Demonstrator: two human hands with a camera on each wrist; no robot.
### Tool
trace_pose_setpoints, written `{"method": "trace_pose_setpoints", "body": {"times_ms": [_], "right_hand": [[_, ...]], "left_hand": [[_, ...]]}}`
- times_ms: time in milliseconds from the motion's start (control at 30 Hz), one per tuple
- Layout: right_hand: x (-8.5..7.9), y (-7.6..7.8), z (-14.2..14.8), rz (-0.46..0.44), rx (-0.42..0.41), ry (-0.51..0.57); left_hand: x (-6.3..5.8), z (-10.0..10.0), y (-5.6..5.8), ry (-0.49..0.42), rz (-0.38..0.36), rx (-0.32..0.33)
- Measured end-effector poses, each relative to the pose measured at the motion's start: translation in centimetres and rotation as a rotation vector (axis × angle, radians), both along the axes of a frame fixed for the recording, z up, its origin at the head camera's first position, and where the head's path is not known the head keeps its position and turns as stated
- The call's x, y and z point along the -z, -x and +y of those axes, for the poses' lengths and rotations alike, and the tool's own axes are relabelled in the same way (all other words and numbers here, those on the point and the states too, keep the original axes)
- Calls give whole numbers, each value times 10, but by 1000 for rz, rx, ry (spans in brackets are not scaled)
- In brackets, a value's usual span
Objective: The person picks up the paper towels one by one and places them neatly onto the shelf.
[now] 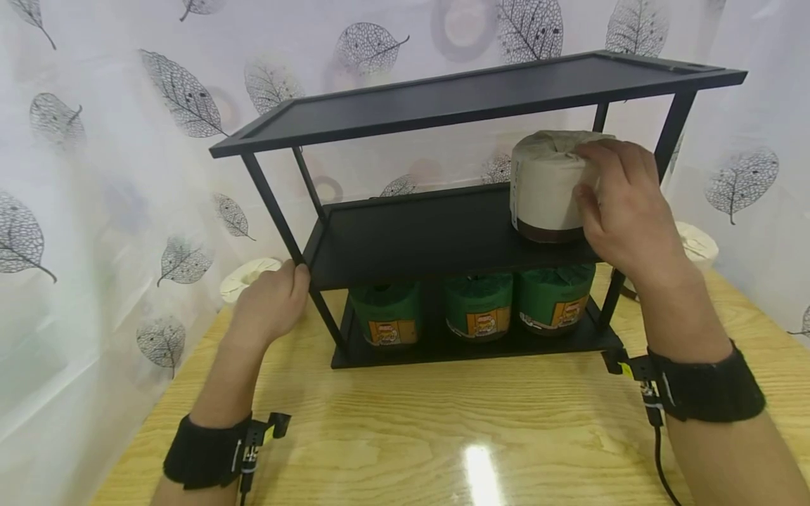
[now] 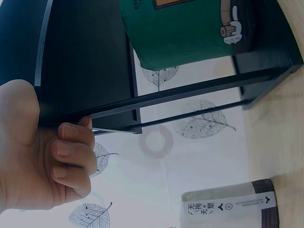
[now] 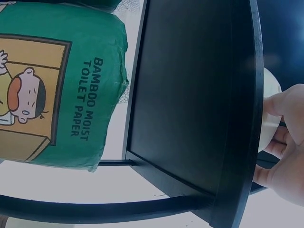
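My right hand grips a cream-wrapped toilet paper roll with a brown lower band, fingers over its top and thumb at its side. This roll stands upright at the right end of the middle tier of a black shelf rack. At the rack's left front corner my left hand holds the middle tier's edge by the post, its fingers curled in the left wrist view. Three green-wrapped toilet paper rolls stand on the bottom tier. In the right wrist view the cream roll is mostly hidden behind the shelf edge.
Another cream-wrapped roll stands left of the rack, behind my left hand. A further cream roll is at the right, partly hidden by my right forearm. The rack's top panel overhangs the middle tier. Everything stands on a wooden table.
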State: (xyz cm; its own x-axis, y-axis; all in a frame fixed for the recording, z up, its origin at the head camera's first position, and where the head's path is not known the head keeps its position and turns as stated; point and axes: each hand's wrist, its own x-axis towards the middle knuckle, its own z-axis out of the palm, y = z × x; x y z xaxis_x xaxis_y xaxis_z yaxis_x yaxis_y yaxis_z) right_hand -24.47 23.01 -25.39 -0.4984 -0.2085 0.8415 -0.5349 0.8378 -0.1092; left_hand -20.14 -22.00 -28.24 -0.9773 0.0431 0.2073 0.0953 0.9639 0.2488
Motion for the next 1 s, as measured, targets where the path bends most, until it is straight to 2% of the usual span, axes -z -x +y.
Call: {"method": "trace_pose_setpoints", "body": {"times_ms": [267, 567, 700, 1000], "right_hand": [[-2, 0, 1, -88, -20, 85], [0, 2, 4, -50, -90, 83], [-2, 2, 5, -66, -82, 74], [-3, -2, 6, -192, -31, 101]], "left_hand": [[2, 0, 2, -4, -5, 8], [1, -2, 0, 10, -3, 6], [0, -3, -2, 1, -6, 6], [0, -2, 1, -2, -7, 18]]}}
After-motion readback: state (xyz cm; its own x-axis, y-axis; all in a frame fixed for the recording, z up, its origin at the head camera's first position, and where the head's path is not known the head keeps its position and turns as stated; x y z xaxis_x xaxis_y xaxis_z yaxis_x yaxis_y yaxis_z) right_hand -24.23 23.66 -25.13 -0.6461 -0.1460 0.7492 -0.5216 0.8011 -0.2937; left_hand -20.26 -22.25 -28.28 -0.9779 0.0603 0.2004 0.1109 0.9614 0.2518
